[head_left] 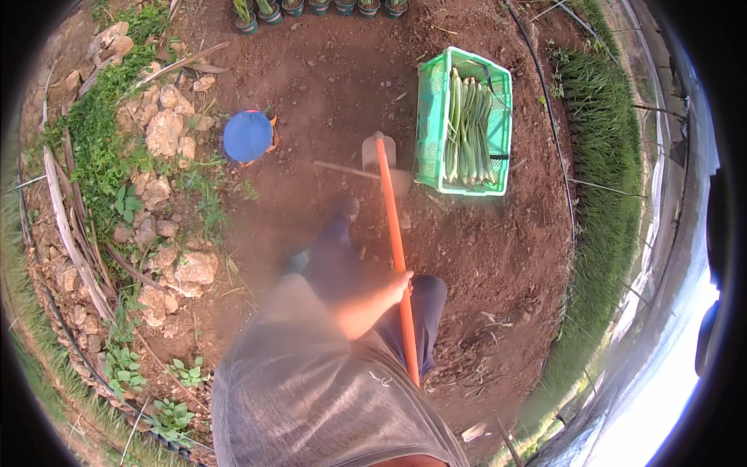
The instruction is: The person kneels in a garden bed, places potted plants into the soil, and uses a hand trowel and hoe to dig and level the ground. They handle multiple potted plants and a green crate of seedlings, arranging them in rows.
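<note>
My left hand [399, 283] is shut around the middle of a long orange handle [391, 218] of a digging tool. Its grey metal blade [379, 150] rests on the brown soil ahead of my feet. My forearm reaches to the handle from my grey shirt. The handle's near end runs down beside my right leg, and my right hand is not visible. Just right of the blade a green plastic crate [430, 101] stands on the soil, holding several long green stalks [467, 128] laid lengthwise.
A round blue object [247, 136] lies on the soil to the left. Pale rocks [165, 132] and weeds line the left edge. Small potted plants [268, 11] stand in a row at the top. A black hose [554, 124] and a grass strip [607, 156] run along the right.
</note>
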### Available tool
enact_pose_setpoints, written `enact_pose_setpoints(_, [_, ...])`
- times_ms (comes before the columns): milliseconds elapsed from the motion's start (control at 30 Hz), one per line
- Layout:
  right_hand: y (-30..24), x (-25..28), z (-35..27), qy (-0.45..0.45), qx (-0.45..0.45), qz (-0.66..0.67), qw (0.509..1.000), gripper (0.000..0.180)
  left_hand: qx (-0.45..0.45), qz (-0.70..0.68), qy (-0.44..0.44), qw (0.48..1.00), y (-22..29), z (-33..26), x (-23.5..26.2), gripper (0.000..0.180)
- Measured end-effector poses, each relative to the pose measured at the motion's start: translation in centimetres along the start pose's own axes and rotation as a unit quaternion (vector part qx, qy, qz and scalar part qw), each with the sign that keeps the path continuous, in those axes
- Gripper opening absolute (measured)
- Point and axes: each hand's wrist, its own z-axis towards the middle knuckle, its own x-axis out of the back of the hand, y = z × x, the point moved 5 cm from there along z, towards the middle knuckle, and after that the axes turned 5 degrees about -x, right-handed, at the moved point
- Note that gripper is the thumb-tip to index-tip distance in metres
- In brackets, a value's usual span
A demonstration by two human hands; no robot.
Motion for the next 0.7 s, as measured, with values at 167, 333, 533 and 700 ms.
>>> enact_pose_setpoints(167, [-2.2, 0.1, 3.1, 0.012, 0.09, 0.043, 0.995, 0.045, -0.113, -0.036, -0.013, 0.993, 6.7, -0.4, -2.5, 0.017])
enact_pose_setpoints(333, [-16.5, 3.0, 12.5, -0.005, 0.264, 0.026, 0.964, 0.054, -0.252, -0.053, -0.016, 0.966, 22.5, 3.2, -2.7, 0.022])
enact_pose_setpoints(533, [-40.6, 4.1, 21.6, -0.118, 0.343, 0.146, 0.92, 0.039, -0.39, 0.029, 0.098, 0.915, 40.0, 4.7, 3.0, 0.021])
enact_pose_setpoints(700, [-42.0, 2.4, 22.3, -0.049, 0.367, 0.024, 0.929, 0.042, -0.407, 0.051, 0.093, 0.907, 40.0, 6.0, 7.0, 0.012])
